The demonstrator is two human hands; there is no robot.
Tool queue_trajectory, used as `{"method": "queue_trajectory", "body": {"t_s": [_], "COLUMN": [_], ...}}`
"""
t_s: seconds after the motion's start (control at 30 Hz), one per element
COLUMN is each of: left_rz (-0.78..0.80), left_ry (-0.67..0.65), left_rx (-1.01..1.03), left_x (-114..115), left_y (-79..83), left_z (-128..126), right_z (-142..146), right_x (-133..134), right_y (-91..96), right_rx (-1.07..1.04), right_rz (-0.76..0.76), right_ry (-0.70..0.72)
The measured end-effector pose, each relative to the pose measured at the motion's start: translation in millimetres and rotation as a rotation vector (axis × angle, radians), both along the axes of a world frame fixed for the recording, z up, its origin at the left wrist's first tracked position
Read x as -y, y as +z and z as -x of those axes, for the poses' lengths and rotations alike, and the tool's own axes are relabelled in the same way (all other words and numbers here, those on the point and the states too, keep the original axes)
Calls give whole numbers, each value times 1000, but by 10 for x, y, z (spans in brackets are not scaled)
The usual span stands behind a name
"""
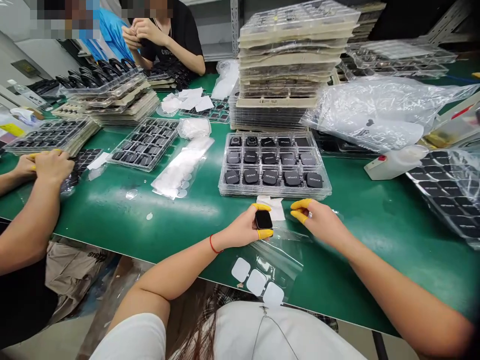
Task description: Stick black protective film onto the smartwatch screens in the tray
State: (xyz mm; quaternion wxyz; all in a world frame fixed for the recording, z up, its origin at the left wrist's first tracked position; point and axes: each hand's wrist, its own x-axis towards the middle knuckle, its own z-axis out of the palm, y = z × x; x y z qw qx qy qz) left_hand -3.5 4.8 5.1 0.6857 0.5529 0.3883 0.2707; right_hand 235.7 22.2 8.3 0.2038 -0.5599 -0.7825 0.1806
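My left hand (247, 229), with yellow finger cots on thumb and finger, grips a black smartwatch body (263, 220) by its edges, glossy square face up. To its right, my right hand (318, 218) hovers over the table with yellow-capped thumb and forefinger apart, and nothing shows between them. A white paper (276, 209) lies behind and between the hands. Just beyond is a clear plastic tray (275, 192) holding rows of black square pieces, two of them with watch-like faces. Below my left hand, a clear film sheet (281, 257) carries white rounded-square stickers (257, 282).
Tall stacked trays (288, 75) stand behind the tray. A plastic bag (375, 112) and a white bottle (395, 162) are at right, near another tray (446, 190). Left are a sticker sheet (182, 170), a filled tray (146, 142) and a co-worker's hands (52, 167). Another person sits opposite.
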Motion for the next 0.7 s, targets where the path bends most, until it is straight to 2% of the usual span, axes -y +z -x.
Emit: {"method": "queue_trajectory", "body": {"t_s": [0.03,0.1,0.27,0.4,0.47,0.6,0.7], "left_rz": [17,44,-43,-37,-44,-264,-251], "left_ry": [-27,-52,-28,43,67,-35,-53], "left_rx": [5,11,33,3,-2,-100,-148], "left_x": [2,10,-3,-40,-54,-43,-22], "left_y": [20,53,75,59,41,15,28], "left_z": [7,14,16,25,30,21,-4], "right_z": [-26,32,412,415,389,435,448], "right_x": [-37,-92,-195,-145,-32,173,196], "right_y": [-30,-76,-137,-59,32,126,73], "right_rx": [94,163,97,54,-33,-182,-210], "right_rz": [-6,-39,-3,39,-60,-360,-463], "right_ry": [-35,-19,187,134,175,438,387]}}
